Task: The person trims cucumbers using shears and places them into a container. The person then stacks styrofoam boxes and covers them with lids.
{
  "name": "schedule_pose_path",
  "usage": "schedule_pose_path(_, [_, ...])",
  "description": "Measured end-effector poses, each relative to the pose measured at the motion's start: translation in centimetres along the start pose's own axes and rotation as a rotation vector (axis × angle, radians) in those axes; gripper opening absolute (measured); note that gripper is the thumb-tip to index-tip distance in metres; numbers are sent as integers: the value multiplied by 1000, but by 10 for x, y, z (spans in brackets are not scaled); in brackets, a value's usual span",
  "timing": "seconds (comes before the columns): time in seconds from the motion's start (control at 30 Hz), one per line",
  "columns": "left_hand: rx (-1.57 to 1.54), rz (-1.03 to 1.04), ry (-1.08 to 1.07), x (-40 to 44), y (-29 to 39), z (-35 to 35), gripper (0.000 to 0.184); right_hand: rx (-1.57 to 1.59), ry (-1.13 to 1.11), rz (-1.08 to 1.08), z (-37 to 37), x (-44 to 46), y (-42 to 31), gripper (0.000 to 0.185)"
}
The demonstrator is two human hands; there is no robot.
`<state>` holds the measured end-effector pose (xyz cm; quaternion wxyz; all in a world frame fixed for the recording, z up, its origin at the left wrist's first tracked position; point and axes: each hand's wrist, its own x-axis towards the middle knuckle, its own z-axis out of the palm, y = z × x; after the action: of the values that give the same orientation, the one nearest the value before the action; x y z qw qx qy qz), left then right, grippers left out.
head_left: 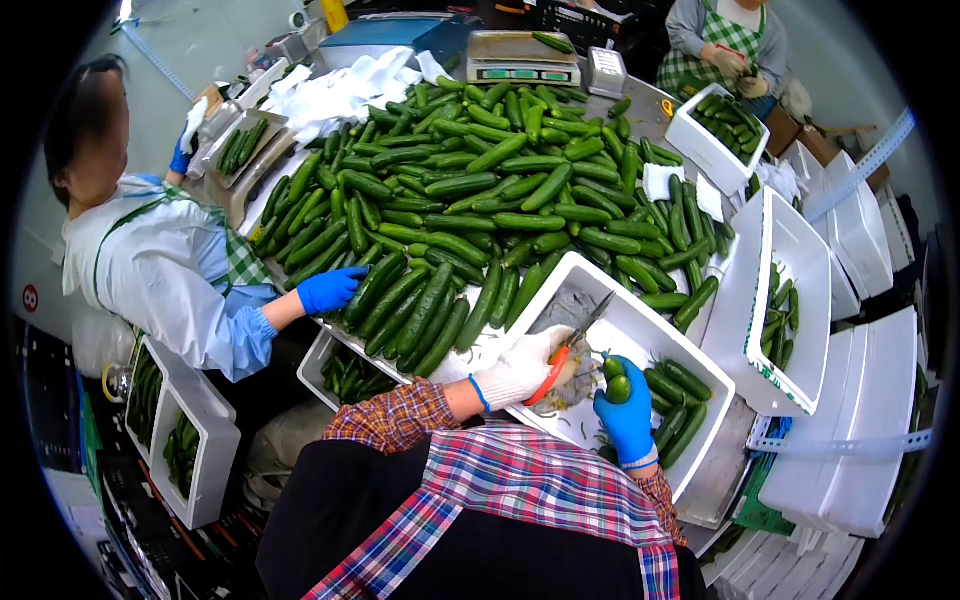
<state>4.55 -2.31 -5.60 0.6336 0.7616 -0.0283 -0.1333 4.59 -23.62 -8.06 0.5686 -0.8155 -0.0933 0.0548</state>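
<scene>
Heaped table [648, 108] crowds box rim [650, 322] near both hands [516, 371] [627, 418].

Head camera: single wide-angle view, facing forward and steeply downward.
The unit was worn on the head and looked over the plaid apron [545, 490] at the bottom of the frame. The left hand [515, 372] and right hand [626, 410] lay at close range, right of and below center. The cucumber pile [475, 190] occupied the center and upper center; the scale [523, 52] stood farther off at top center. Black corners bounded the rounded, visibly curved field.
</scene>
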Motion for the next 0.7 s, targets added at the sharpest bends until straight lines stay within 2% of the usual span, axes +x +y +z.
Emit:
schedule_pose_path(0.07, [200,51,65,-3,6,-1,62,19,34,-10,0,3,11,55])
schedule_pose_path(0.1, [215,103,99,-1,-5,2,64,27,65,-23,2,3,21,54])
schedule_pose_path(0.17, [152,155,130,2,-23,1,59,64,98,-27,5,3,22,53])
schedule_pose_path(0.23, [-249,24,26,-6,1,0,43,47,77,-98,3,4,4,54])
schedule_pose_path(0.3, [-53,-203,-6,-9,51,-7,36,43,91,-150,6,3,-6,52])
schedule_pose_path(0.33, [-37,-88,47,-5,27,-4,32,11,102,-152,6,3,-12,51])
schedule_pose_path(0.37, [-201,-103,53,-7,34,-2,32,-16,104,-160,5,2,-14,50])
schedule_pose_path(0.47, [-271,-108,68,-11,36,1,40,-31,84,-165,6,2,-11,50])
schedule_pose_path(0.53, [-411,-41,18,-14,45,7,44,-82,71,-153,6,2,-12,50])
schedule_pose_path(0.7, [-310,-12,-33,-16,43,11,47,-205,23,-177,2,3,-18,51])
